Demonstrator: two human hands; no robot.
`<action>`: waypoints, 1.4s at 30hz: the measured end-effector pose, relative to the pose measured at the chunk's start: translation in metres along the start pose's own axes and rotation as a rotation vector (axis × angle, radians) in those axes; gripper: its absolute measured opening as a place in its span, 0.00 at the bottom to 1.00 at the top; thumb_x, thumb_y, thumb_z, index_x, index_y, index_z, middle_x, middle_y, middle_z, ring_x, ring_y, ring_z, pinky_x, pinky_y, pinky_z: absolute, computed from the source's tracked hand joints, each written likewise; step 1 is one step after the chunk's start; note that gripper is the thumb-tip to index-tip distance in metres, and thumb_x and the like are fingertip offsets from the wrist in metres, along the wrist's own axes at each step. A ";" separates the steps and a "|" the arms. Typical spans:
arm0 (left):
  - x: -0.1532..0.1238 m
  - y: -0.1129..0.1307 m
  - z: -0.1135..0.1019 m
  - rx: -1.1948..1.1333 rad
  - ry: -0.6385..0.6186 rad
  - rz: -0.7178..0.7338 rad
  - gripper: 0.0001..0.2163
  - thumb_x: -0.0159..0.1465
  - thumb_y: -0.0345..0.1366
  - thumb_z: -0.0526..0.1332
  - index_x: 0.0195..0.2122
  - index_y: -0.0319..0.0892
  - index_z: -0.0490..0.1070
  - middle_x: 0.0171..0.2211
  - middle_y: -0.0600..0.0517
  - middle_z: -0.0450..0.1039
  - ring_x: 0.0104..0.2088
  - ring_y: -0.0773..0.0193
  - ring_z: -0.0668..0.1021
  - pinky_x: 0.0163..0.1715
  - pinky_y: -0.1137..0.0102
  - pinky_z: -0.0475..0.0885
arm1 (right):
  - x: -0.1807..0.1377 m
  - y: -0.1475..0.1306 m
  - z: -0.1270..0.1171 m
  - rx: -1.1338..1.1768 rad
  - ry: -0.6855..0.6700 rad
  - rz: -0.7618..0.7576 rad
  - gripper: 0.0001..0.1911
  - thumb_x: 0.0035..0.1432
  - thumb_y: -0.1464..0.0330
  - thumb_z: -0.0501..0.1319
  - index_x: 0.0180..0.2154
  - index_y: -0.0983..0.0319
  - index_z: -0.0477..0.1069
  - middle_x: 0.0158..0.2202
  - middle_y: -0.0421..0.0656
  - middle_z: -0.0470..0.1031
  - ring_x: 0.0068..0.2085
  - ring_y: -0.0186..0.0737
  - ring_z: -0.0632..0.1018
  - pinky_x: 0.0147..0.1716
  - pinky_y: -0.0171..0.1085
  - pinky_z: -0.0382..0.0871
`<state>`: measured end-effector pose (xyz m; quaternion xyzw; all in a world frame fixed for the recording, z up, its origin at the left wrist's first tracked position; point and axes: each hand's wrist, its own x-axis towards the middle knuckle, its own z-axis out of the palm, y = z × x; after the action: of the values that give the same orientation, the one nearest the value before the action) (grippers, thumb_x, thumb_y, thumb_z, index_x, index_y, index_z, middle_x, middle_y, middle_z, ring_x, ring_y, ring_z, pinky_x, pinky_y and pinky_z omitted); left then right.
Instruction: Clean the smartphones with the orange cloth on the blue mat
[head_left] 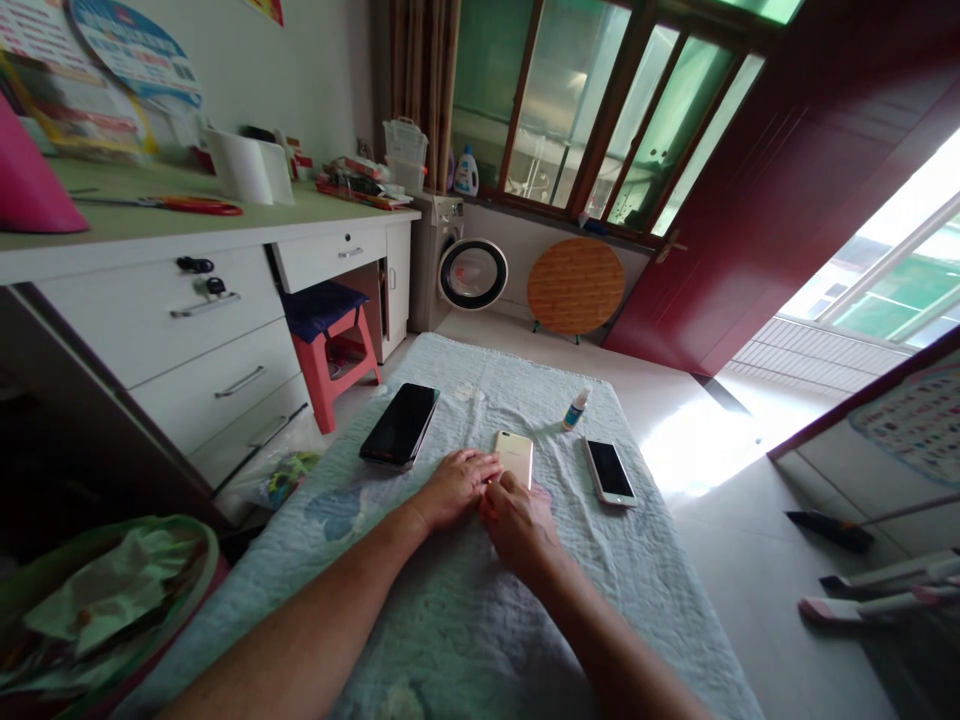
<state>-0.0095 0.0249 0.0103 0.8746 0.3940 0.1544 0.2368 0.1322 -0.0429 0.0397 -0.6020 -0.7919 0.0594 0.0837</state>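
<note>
A gold smartphone (514, 452) lies back up on the quilted cloth. My left hand (459, 478) presses its slightly bent fingers on the phone's left edge, gripping it there, with the thumb tucked below. Over the phone's lower part, my right hand (522, 522) is closed, its bent fingers pinched together at the lower left edge; what they hold, if anything, is too small to make out. To the left lies a dark tablet-like device (401, 422), screen up. A white phone (610, 472) rests screen up on the right, with a small spray bottle (576, 409) standing behind it.
The light blue cloth (450, 620) covers the table. A white desk (202, 330) and a red stool (337, 365) stand on the left. Near the front left is a bin (214, 560) with crumpled paper. A washing machine (439, 240) with its door open stands beyond.
</note>
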 end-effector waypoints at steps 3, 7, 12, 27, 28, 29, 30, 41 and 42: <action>0.000 0.000 0.000 0.006 0.008 0.008 0.20 0.64 0.34 0.57 0.57 0.47 0.69 0.61 0.53 0.66 0.59 0.55 0.67 0.60 0.60 0.59 | 0.002 -0.003 0.002 -0.007 0.015 0.007 0.09 0.64 0.69 0.54 0.37 0.62 0.73 0.39 0.44 0.73 0.32 0.35 0.72 0.30 0.33 0.58; 0.000 -0.001 0.003 0.036 0.025 0.013 0.18 0.64 0.34 0.56 0.56 0.47 0.70 0.61 0.53 0.66 0.59 0.54 0.66 0.61 0.58 0.58 | -0.007 0.008 -0.004 -0.002 -0.017 0.022 0.09 0.65 0.68 0.53 0.36 0.61 0.72 0.36 0.43 0.73 0.34 0.35 0.72 0.31 0.33 0.58; 0.000 -0.005 0.009 0.039 0.068 0.019 0.20 0.63 0.34 0.57 0.56 0.48 0.70 0.60 0.53 0.67 0.58 0.53 0.67 0.60 0.56 0.59 | -0.025 0.032 -0.011 0.032 -0.036 0.062 0.06 0.62 0.70 0.56 0.34 0.61 0.70 0.36 0.41 0.71 0.34 0.33 0.71 0.29 0.31 0.56; 0.000 -0.002 0.004 0.046 0.024 0.019 0.19 0.64 0.34 0.56 0.56 0.48 0.70 0.61 0.53 0.66 0.58 0.54 0.67 0.60 0.58 0.60 | 0.000 0.004 -0.004 -0.062 -0.031 0.032 0.09 0.63 0.68 0.53 0.37 0.61 0.72 0.38 0.44 0.74 0.33 0.36 0.74 0.31 0.34 0.59; 0.000 -0.001 0.003 0.044 0.024 0.020 0.19 0.63 0.33 0.56 0.56 0.48 0.70 0.61 0.53 0.66 0.58 0.54 0.67 0.60 0.58 0.60 | 0.002 0.000 -0.003 -0.058 -0.034 0.038 0.10 0.64 0.69 0.53 0.38 0.61 0.72 0.38 0.45 0.74 0.34 0.36 0.74 0.31 0.34 0.59; 0.000 -0.001 0.003 0.041 0.024 0.020 0.20 0.63 0.32 0.57 0.56 0.48 0.70 0.60 0.53 0.67 0.58 0.54 0.67 0.60 0.59 0.60 | 0.004 -0.002 -0.001 -0.054 -0.035 0.042 0.10 0.63 0.69 0.53 0.38 0.61 0.72 0.39 0.45 0.74 0.34 0.37 0.74 0.30 0.34 0.59; 0.000 -0.001 0.003 0.039 0.025 0.020 0.20 0.62 0.31 0.57 0.56 0.48 0.70 0.60 0.53 0.67 0.58 0.54 0.67 0.60 0.60 0.60 | 0.005 -0.004 0.000 -0.050 -0.033 0.046 0.10 0.63 0.69 0.53 0.39 0.61 0.72 0.40 0.45 0.74 0.35 0.37 0.75 0.30 0.34 0.59; 0.001 -0.002 0.005 0.095 0.031 0.022 0.19 0.64 0.34 0.58 0.56 0.47 0.70 0.61 0.53 0.66 0.59 0.52 0.67 0.60 0.57 0.59 | -0.013 0.017 -0.008 -0.047 -0.045 0.074 0.06 0.63 0.68 0.55 0.36 0.61 0.70 0.37 0.43 0.72 0.36 0.36 0.73 0.29 0.33 0.55; 0.001 -0.003 0.006 0.098 0.036 0.023 0.19 0.64 0.34 0.58 0.57 0.47 0.70 0.61 0.53 0.66 0.58 0.52 0.67 0.60 0.57 0.59 | -0.016 0.020 -0.009 -0.041 -0.050 0.082 0.06 0.63 0.68 0.55 0.36 0.61 0.70 0.37 0.43 0.72 0.36 0.36 0.73 0.28 0.33 0.54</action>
<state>-0.0078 0.0256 0.0041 0.8866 0.3952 0.1535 0.1849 0.1572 -0.0528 0.0431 -0.6340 -0.7693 0.0615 0.0492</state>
